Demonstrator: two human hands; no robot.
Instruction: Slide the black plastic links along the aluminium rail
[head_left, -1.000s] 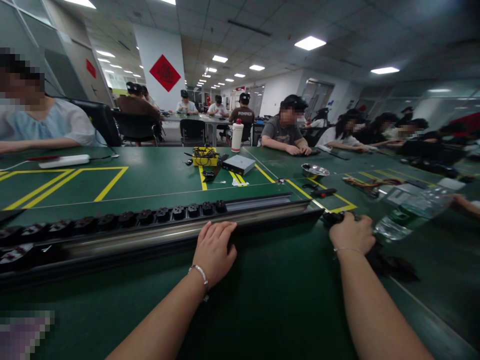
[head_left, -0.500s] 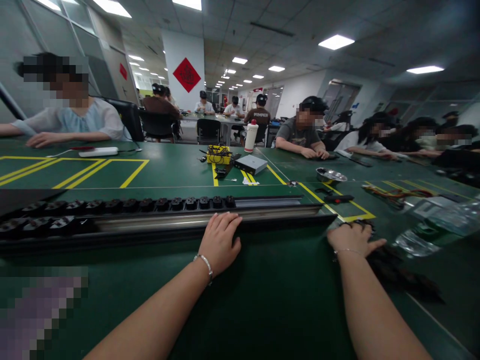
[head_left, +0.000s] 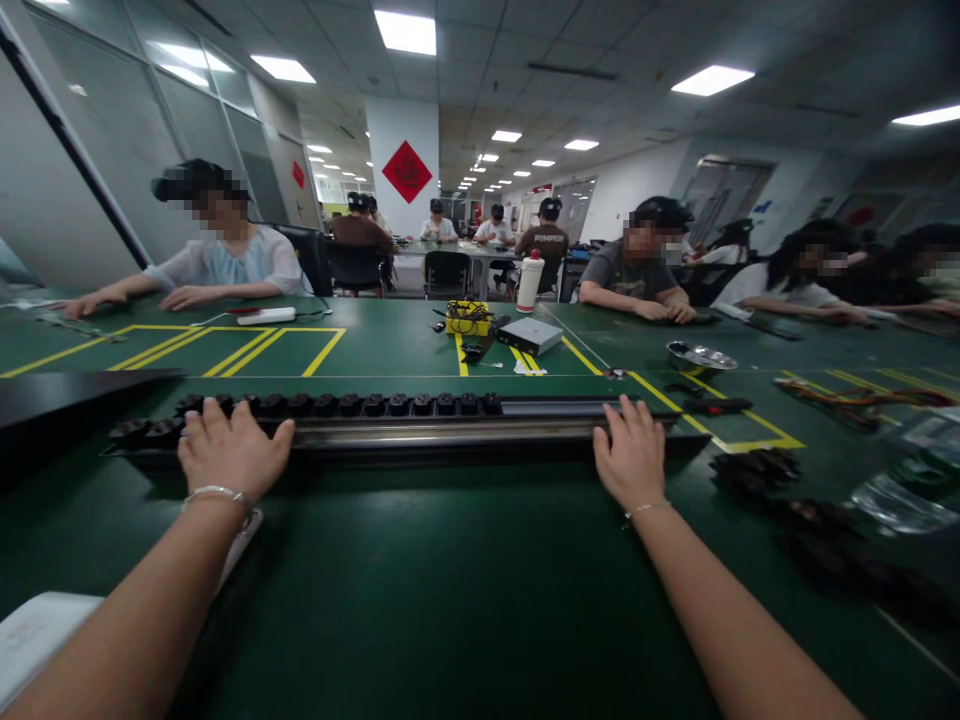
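Observation:
A long black rail [head_left: 442,432] with two metal-lined channels lies across the table before me. Small round black parts [head_left: 373,404] line its back channel, and a few more sit at the left of the front one. My left hand [head_left: 234,450] rests open over the left part of the rail, fingers spread; it hides some of the parts under it. Near the other end, my right hand [head_left: 632,455] lies with outstretched fingers across the rail, holding nothing that I can see. To the right of it, loose black parts [head_left: 757,470] form a string of clusters.
Beyond the rail stand a yellow box with cables [head_left: 469,318], a grey box [head_left: 531,336], a white bottle [head_left: 529,283] and a metal bowl [head_left: 701,356]. A plastic bottle [head_left: 911,490] lies at right. Co-workers sit across the table. A white object [head_left: 45,630] is at lower left.
My left hand has moved left along the rail to the parts. My right hand has left the loose parts and come onto the rail's right portion. The view has turned left.

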